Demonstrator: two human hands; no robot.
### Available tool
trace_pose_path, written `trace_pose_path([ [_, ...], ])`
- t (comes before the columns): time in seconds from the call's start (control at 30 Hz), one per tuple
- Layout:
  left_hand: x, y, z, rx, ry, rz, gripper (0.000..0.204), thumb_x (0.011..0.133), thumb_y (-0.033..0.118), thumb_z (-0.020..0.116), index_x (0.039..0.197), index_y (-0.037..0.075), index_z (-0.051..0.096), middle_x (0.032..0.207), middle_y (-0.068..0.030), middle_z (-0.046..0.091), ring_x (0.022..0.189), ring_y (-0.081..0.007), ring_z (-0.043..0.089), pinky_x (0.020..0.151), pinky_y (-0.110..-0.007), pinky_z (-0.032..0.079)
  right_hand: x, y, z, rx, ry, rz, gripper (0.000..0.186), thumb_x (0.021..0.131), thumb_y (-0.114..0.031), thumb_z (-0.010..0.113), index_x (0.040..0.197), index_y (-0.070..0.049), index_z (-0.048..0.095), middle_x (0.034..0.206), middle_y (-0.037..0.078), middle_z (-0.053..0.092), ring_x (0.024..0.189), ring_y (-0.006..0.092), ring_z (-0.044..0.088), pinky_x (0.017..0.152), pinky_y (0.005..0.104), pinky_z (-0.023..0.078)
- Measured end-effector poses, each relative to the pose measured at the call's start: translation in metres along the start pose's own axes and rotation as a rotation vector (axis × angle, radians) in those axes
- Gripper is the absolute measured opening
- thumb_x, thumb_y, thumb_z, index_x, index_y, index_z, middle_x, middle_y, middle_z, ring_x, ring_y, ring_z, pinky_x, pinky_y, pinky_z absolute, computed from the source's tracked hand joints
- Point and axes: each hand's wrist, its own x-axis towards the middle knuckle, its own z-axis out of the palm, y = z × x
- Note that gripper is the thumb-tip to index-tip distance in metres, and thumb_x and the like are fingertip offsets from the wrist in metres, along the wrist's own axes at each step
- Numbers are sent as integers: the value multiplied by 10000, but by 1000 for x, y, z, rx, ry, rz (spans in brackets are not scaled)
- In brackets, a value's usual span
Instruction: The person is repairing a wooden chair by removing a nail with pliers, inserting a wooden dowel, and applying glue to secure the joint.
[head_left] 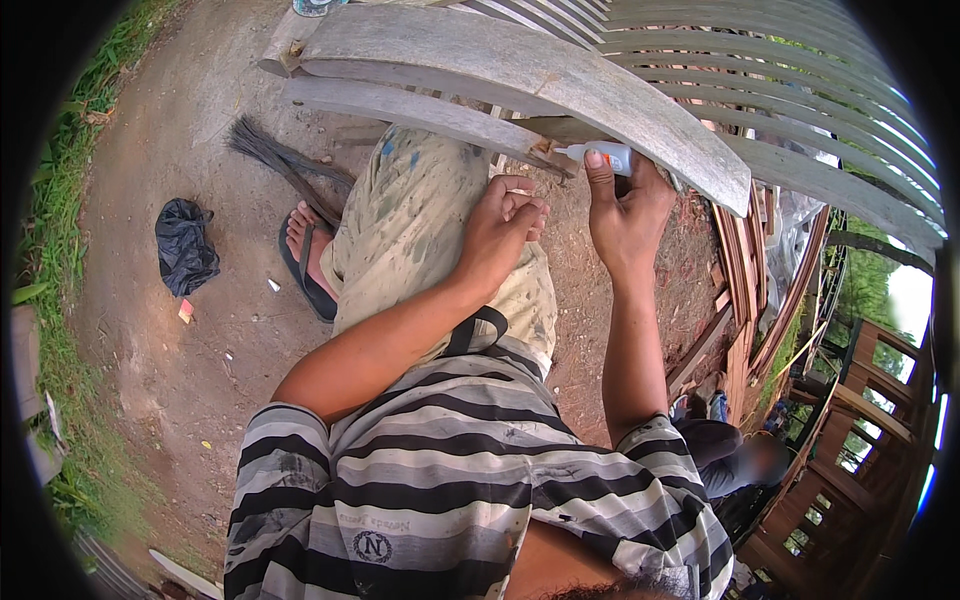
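Note:
My right hand (636, 212) grips a small white squeeze bottle (618, 158) with an orange mark, thumb on one side. Its thin nozzle points left at the splintered, brown end of a grey wooden rail (420, 112). Whether the tip touches the wood I cannot tell. Above the bottle curves the broad, weathered armrest (480, 62) of a slatted wooden bench. Close to my knee, my left hand (500, 235) is closed with curled fingers; anything inside them is hidden.
Bench slats (760, 75) fill the upper right. A black plastic bag (186, 247) and a bundle of dark bristles (275, 155) lie on the dirt ground at left. Reddish planks (742, 290) are stacked at right, with another person (720, 455) crouching nearby.

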Motion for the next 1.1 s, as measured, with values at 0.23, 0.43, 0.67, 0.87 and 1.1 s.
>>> trace_pose_path([
  [0.23,0,3,1,-43,-7,33,427,1012,116,600,1397,30,437,1135,-111,661,994,-170,647,849,-308,519,2,3,3,-61,-60,15,299,949,-255,757,935,38,699,648,110,622,512,182,531,526,341,432],
  [0.43,-1,8,1,-71,-21,58,489,995,98,619,1429,46,401,1182,-115,644,1041,-170,635,869,-312,512,-2,19,15,70,-30,69,293,947,-242,750,997,44,712,772,151,679,666,234,613,660,378,488],
  [0.67,-1,8,1,-124,-34,68,548,980,79,636,1456,63,364,1222,-117,631,1078,-165,626,885,-318,510,-3,31,20,191,-61,180,325,957,-232,738,1117,51,720,989,189,727,875,267,661,830,385,511],
  [0.87,-1,8,1,-123,-35,64,554,980,77,636,1461,66,361,1230,-119,628,1092,-166,624,887,-320,510,-5,34,20,265,-78,284,356,957,-259,747,1146,42,723,1038,181,724,905,269,656,849,371,507],
  [1.1,0,9,0,-101,-37,59,558,979,70,639,1461,65,359,1241,-124,620,1098,-162,618,889,-314,507,-6,31,17,174,-22,134,314,949,-252,755,1076,33,728,951,156,732,841,274,667,813,387,513],
])
